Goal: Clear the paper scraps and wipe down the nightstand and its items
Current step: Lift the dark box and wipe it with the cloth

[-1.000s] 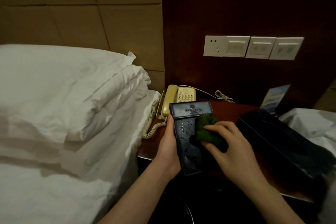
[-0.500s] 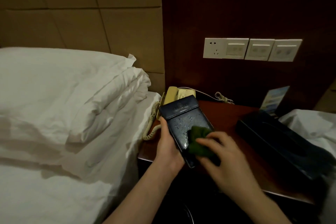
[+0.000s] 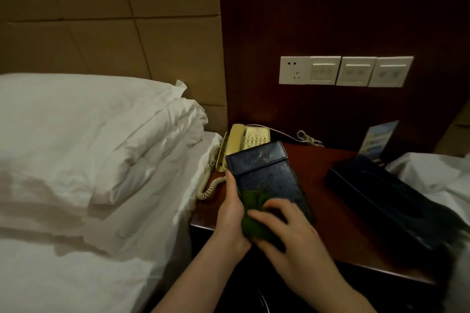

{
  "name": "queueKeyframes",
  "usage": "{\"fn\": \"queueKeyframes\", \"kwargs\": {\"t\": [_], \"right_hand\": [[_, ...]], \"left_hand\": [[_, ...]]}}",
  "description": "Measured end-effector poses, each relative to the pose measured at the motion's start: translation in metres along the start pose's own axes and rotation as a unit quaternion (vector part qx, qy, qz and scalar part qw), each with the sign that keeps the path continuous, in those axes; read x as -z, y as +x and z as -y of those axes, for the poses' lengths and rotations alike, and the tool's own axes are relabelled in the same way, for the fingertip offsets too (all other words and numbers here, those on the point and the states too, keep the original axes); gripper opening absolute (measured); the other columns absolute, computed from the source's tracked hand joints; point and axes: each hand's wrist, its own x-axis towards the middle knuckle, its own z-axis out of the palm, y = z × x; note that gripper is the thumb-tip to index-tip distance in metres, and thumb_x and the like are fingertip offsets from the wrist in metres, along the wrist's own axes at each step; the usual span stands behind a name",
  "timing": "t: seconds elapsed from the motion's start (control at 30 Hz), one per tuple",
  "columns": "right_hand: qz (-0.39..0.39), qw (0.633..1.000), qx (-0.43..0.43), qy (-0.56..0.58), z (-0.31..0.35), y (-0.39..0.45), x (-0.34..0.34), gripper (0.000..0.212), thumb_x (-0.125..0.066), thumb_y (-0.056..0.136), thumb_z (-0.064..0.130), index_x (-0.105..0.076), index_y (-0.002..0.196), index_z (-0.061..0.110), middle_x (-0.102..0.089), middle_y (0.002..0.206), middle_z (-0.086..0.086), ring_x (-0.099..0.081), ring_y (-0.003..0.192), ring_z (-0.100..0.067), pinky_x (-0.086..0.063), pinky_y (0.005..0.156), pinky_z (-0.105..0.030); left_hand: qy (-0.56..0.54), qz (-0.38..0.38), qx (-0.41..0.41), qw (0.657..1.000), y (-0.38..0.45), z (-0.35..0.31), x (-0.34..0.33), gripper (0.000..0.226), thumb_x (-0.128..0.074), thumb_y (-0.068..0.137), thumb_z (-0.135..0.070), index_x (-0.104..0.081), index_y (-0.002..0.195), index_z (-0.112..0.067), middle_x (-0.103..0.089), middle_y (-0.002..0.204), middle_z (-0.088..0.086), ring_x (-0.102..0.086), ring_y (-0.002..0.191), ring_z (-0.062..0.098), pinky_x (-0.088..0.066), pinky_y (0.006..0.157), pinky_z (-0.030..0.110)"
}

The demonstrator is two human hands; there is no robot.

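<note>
Since half a second ago, my right hand [image 3: 292, 234] and its green cloth [image 3: 254, 213] have slid from mid-panel down to the near end of the dark leather case [image 3: 269, 175], towards 6 o'clock; the case sits tilted much as before, flap end away from me.

Item 1, dark leather case: held above the near left part of the nightstand [image 3: 328, 201], long axis running from 11 o'clock to 5 o'clock, its face speckled with droplets. My left hand [image 3: 234, 213] grips its left edge, thumb laid along that edge and palm beneath; the other fingers are hidden behind the case.

Item 2, green cloth: bunched on the near end of the case, at 3 o'clock of the left thumb and touching it. My right hand presses on it, fingers curled over the bundle and gripping it.

Item 3, cream telephone [image 3: 248, 140]: on the nightstand at 12 o'clock of the case, its coiled cord hanging at 9 o'clock.

Item 4, black tray [image 3: 381, 198]: on the nightstand at 3 o'clock, well apart from the case.

Item 5, small card [image 3: 379, 140]: upright at 1 o'clock, behind the tray.

Item 6, white pillows [image 3: 89, 134]: at 9 o'clock.

Item 7, wall switches [image 3: 346, 71]: at 12 o'clock, above the nightstand.
</note>
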Motion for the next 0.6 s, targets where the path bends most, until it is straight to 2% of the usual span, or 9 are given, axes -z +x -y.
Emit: {"fn": "queueKeyframes", "kwargs": {"t": [0.07,0.13,0.2,0.3,0.37,0.43,0.47,0.53,0.6], "right_hand": [[-0.012,1.000,-0.007,-0.011,-0.013,-0.002,0.003,0.054,-0.083,0.083,0.028,-0.063,0.132,0.040,-0.046,0.129,0.017,-0.047,0.114,-0.003,-0.036,0.094,-0.014],[-0.079,0.993,-0.081,-0.017,-0.030,0.002,0.015,0.053,-0.085,0.081,0.023,-0.066,0.129,0.034,-0.049,0.124,0.016,-0.054,0.113,-0.010,-0.041,0.093,-0.021],[-0.157,0.979,-0.133,0.003,-0.036,0.008,0.032,0.045,-0.080,0.085,0.023,-0.068,0.128,0.029,-0.051,0.120,0.016,-0.057,0.111,-0.010,-0.040,0.091,-0.018],[-0.236,0.963,-0.120,0.053,-0.018,0.021,0.047,0.041,-0.075,0.089,0.025,-0.067,0.129,0.027,-0.052,0.124,0.014,-0.053,0.112,-0.003,-0.037,0.092,-0.008],[-0.211,0.972,-0.097,0.029,0.001,0.032,0.043,0.044,-0.074,0.090,0.026,-0.064,0.133,0.028,-0.050,0.128,0.013,-0.049,0.115,-0.003,-0.040,0.096,-0.012],[-0.159,0.985,-0.073,0.004,0.013,0.040,0.030,0.048,-0.073,0.091,0.029,-0.061,0.137,0.030,-0.047,0.134,0.012,-0.042,0.122,-0.003,-0.039,0.099,-0.019],[-0.135,0.989,-0.055,-0.001,0.016,0.043,0.025,0.049,-0.072,0.092,0.030,-0.059,0.139,0.031,-0.045,0.137,0.013,-0.039,0.124,-0.003,-0.037,0.100,-0.019],[-0.099,0.995,-0.028,-0.009,0.011,0.046,0.022,0.050,-0.071,0.093,0.031,-0.058,0.140,0.034,-0.044,0.139,0.014,-0.039,0.126,-0.003,-0.036,0.100,-0.018],[-0.098,0.995,-0.034,-0.015,-0.005,0.043,0.028,0.050,-0.075,0.090,0.031,-0.061,0.138,0.033,-0.048,0.135,0.014,-0.045,0.123,-0.006,-0.043,0.101,-0.023]], "left_hand": [[0.018,-0.009,-0.006,1.000,-0.003,0.000,0.004,0.077,-0.054,0.089,-0.078,-0.074,0.127,-0.014,-0.078,0.119,0.017,-0.076,0.108,0.037,-0.058,0.099,0.051],[0.050,-0.009,-0.014,0.999,-0.010,-0.001,0.007,0.073,-0.048,0.091,-0.078,-0.075,0.126,-0.020,-0.079,0.117,0.010,-0.077,0.105,0.032,-0.059,0.092,0.046],[0.077,-0.008,-0.018,0.997,-0.015,0.000,0.008,0.068,-0.046,0.092,-0.078,-0.077,0.117,-0.022,-0.082,0.108,0.007,-0.080,0.093,0.026,-0.060,0.084,0.043],[0.118,-0.014,-0.031,0.992,-0.022,0.004,0.002,0.071,-0.052,0.083,-0.081,-0.076,0.119,-0.025,-0.082,0.110,0.006,-0.078,0.101,0.026,-0.059,0.096,0.045],[0.150,0.001,-0.060,0.987,-0.026,0.010,-0.003,0.069,-0.052,0.077,-0.081,-0.073,0.120,-0.032,-0.081,0.111,-0.006,-0.075,0.105,0.014,-0.058,0.098,0.034],[0.206,0.012,-0.097,0.974,-0.029,0.016,-0.004,0.040,-0.041,0.095,-0.069,-0.069,0.105,-0.043,-0.079,0.085,-0.025,-0.073,0.084,-0.009,-0.056,0.074,0.012],[0.213,0.018,-0.097,0.972,-0.033,0.016,-0.005,0.035,-0.036,0.102,-0.062,-0.066,0.100,-0.045,-0.075,0.075,-0.030,-0.070,0.074,-0.014,-0.052,0.063,0.006],[0.222,0.009,-0.115,0.968,-0.046,0.008,-0.009,0.034,-0.032,0.108,-0.053,-0.062,0.096,-0.043,-0.071,0.067,-0.034,-0.066,0.066,-0.019,-0.048,0.057,0.003],[0.219,-0.014,-0.142,0.965,-0.045,0.002,-0.001,0.033,-0.033,0.110,-0.048,-0.062,0.096,-0.040,-0.072,0.069,-0.033,-0.065,0.066,-0.019,-0.047,0.060,0.001]]}}
